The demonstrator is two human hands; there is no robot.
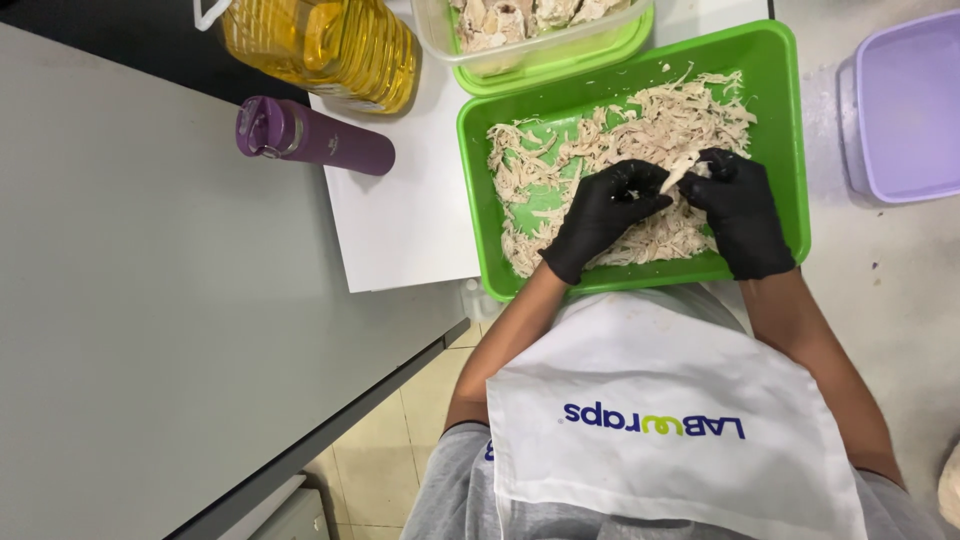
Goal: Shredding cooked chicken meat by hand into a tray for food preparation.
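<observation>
White apron (660, 420) nearest | left hand (600, 212), right hand (740, 212) grips pinching one chicken strip (680, 170) | over green tray (780, 60)

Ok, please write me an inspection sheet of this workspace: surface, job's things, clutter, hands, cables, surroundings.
Surface: grey table with a white board.
Job's things: green tray of shredded chicken; one strip held between both hands.
Clutter: purple bottle lying down, oil jug, clear tub, lilac container.
Hands: left hand and right hand, black gloves, pinching the strip.
Cables: nothing seen.
Surroundings: tiled floor.
</observation>
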